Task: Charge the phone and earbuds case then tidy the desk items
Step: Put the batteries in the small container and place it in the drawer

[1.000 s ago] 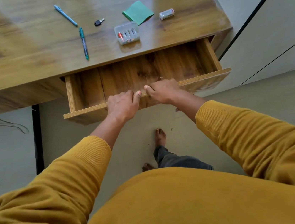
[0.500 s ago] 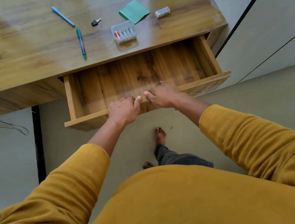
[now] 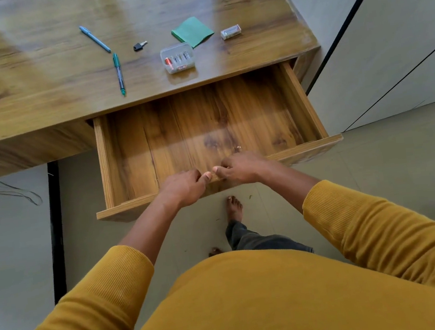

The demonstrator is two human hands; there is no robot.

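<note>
Left hand [image 3: 183, 188] grips the front panel of the drawer [image 3: 133, 205], fingers curled over its top edge, thumb along the outer face. Right hand [image 3: 241, 168] grips the same panel just beside it, fingers curled over the edge; the two thumb tips are nearly touching. Both forearms come out of mustard-yellow sleeves [image 3: 368, 223] pushed up from the wrists. One bare foot [image 3: 234, 208] stands on the pale floor below the drawer front.

Drawer is pulled well out from under the bench [image 3: 23, 87]; its wooden bottom is in full view, with one tiny item near the front edge above the right hand, too small to identify.

On the bench, nearest the front edge: a green pen [image 3: 118, 74] lying lengthwise, tip toward the edge, and right of it a clear plastic box [image 3: 177, 58] holding batteries. Behind the box, touching or slightly overlapping it, a green square pad of paper [image 3: 192, 31]. Right of the pad, apart from it, a small white box [image 3: 231, 31]. Between the pens and the plastic box, a small black-headed key [image 3: 139, 45]. Farthest back, a blue pen [image 3: 95, 39] lying diagonally.

Phone and earbuds case: not in view.
</note>
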